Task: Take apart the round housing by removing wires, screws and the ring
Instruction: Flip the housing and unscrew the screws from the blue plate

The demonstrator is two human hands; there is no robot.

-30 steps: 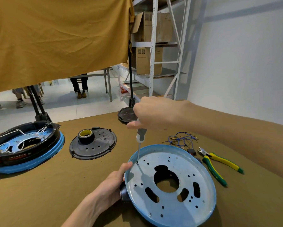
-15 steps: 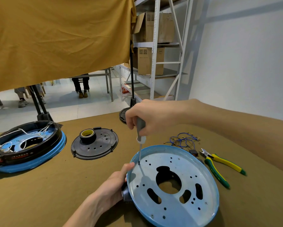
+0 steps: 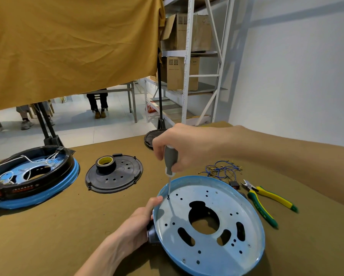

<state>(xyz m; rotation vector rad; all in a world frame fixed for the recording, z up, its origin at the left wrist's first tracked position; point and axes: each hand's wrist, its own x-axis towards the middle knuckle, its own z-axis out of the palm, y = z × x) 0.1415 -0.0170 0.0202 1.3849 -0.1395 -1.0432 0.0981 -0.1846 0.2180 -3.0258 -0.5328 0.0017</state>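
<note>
Round blue metal housing [image 3: 209,218] sits on brown worktop [image 3: 47,236], near edge, tilted w/ left side propped. Right hand [image 3: 184,147] clenched round grey-handled screwdriver [image 3: 170,163]; shaft near vertical, tip down in a screw hole by housing's left rim. Left hand [image 3: 136,224] grasps that rim, thumb just beside tip. Turning depends on shaft staying upright over hole.

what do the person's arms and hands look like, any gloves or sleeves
Both hands are bare: no gloves, rings or watch show on the left hand or the right hand. Both forearms are uncovered as far as the frame shows, with no sleeves in view.
</note>
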